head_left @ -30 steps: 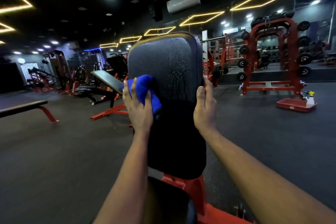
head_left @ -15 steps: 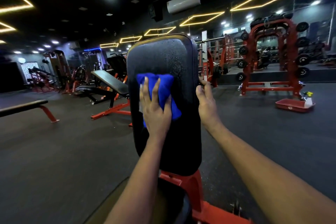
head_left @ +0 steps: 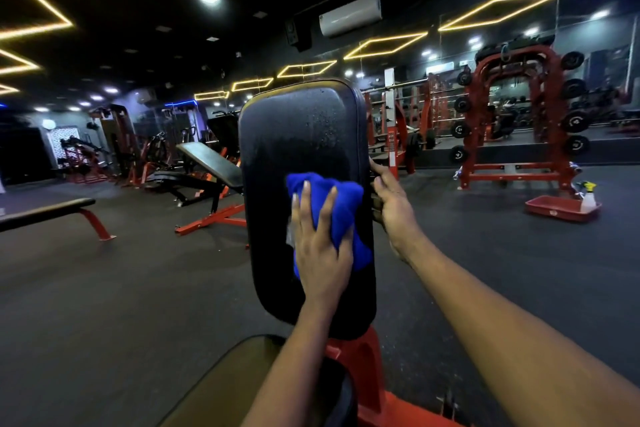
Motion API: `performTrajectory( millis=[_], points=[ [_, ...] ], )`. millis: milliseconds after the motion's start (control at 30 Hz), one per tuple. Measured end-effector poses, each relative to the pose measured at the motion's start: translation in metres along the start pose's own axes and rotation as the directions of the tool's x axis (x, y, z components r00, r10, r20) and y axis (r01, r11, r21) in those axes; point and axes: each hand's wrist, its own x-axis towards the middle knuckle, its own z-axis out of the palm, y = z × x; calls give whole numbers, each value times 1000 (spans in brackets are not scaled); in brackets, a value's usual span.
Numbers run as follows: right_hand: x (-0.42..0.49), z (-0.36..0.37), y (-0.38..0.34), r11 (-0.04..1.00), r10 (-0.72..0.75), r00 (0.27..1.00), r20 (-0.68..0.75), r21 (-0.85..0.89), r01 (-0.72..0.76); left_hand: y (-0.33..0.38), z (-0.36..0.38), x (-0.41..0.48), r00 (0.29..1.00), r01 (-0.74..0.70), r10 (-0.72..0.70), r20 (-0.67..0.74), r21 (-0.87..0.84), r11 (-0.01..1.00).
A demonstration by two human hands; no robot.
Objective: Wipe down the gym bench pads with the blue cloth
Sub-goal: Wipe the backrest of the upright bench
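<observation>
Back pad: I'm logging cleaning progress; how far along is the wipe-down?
Done: perhaps the left side of the back pad, which looks dry. In hand: the left hand presses the blue cloth on its middle; the right hand holds its edge. Left: droplets near the top right, and the seat pad below.

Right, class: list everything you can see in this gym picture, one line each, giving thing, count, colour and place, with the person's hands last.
pad: 1, black, upright, centre
cloth: 1, blue, on the pad's right half
seat: 1, dull brown, bottom centre
frame: 1, red, under the pad
incline bench: 1, black on red, behind, left
flat bench: 1, black on red, far left
plate rack: 1, red, back right
tray: 1, red, floor, right
spray bottle: 1, pale with yellow top, tray's right end
air conditioner: 1, white, high on wall
left hand: fingers flat on cloth
right hand: grips pad's right edge
</observation>
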Motion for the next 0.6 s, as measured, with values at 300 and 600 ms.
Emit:
performTrajectory(
  millis=[300,600],
  points=[
    [4,6,3,994,-16,997,-77,106,24,30,0,81,1000,-10,11,-22,70,997],
    [6,15,11,982,-57,987,-153,168,83,13,0,69,998,-56,56,10,2,998]
  ],
)
